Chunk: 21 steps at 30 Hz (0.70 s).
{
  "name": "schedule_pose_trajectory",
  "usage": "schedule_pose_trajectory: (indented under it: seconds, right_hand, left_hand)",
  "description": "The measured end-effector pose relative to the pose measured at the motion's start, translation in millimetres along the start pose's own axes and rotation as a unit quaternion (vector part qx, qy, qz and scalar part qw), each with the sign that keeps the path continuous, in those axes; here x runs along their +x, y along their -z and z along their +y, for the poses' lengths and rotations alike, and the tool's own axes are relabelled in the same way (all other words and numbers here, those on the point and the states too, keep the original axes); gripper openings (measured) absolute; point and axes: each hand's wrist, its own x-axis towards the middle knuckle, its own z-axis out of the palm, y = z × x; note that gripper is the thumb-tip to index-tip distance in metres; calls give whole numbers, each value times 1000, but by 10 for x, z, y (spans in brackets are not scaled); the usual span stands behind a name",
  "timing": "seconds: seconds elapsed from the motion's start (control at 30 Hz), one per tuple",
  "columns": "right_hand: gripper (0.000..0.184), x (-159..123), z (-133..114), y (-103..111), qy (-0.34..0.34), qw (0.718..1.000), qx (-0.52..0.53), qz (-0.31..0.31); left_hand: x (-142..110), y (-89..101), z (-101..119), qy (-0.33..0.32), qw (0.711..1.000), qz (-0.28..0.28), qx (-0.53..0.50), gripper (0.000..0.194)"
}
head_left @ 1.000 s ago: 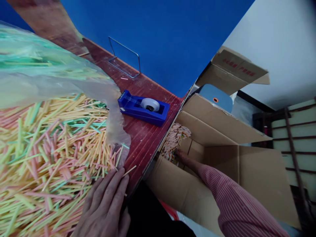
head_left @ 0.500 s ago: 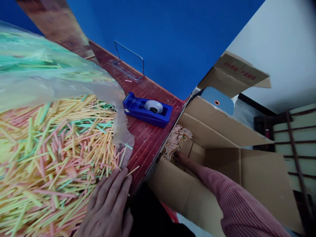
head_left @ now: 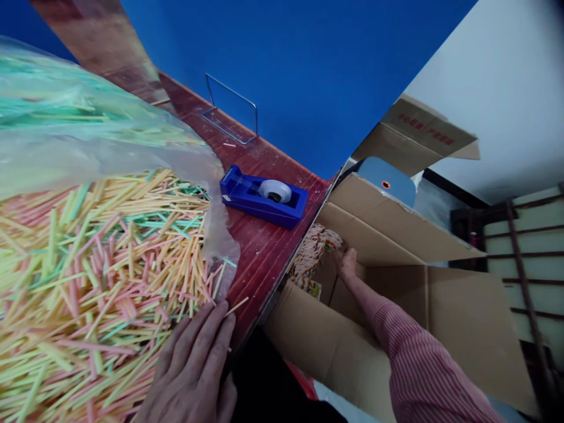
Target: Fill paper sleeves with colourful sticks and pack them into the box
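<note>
The person is wearing a dusty pink-red knit sleeve [head_left: 423, 364] on the right arm, its fabric running in fine, close ribs with thin paler lines along the arm. The soft material is bunching in shallow folds near the elbow, and its plain edge is ending some way above the wrist, leaving the lower forearm bare. The right hand [head_left: 346, 263] is bare, and the left hand [head_left: 191, 370] is bare too, with long, slim fingers. A stretch of plain black fabric [head_left: 273, 376] is showing just beside the left hand, though whether it is clothing cannot be told.
</note>
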Motion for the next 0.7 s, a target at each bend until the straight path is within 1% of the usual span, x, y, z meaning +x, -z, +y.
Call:
schedule_pose_trajectory:
  seconds: [0.1,0.23,0.3,0.43,0.5,0.63,0.7]
  right_hand:
    - [48,129,-67,109,29,999,-28,18]
    - [50,196,-202,63,41,997,-60,24]
    - [48,210,-253,18,45,996,-72,24]
    - [35,240,-340,-26,61,994,-84,16]
    - [34,251,-387,-32,62,994,-85,14]
    - [45,257,-451,-41,61,995,-83,16]
    - [47,261,-454,-44,65,994,-87,7]
  left_hand:
    - [-2,1,-10,-6,1000,4,11,50]
    - [4,20,-9,-22,999,-5,30,50]
    - [3,21,-8,-24,999,-7,30,49]
    - [-17,5,-17,-19,1000,1,18,53]
    - [-25,-1,-23,-20,1000,0,18,54]
    - [-22,0,-30,-25,999,3,22,55]
    - [-17,1,-31,-26,999,4,23,54]
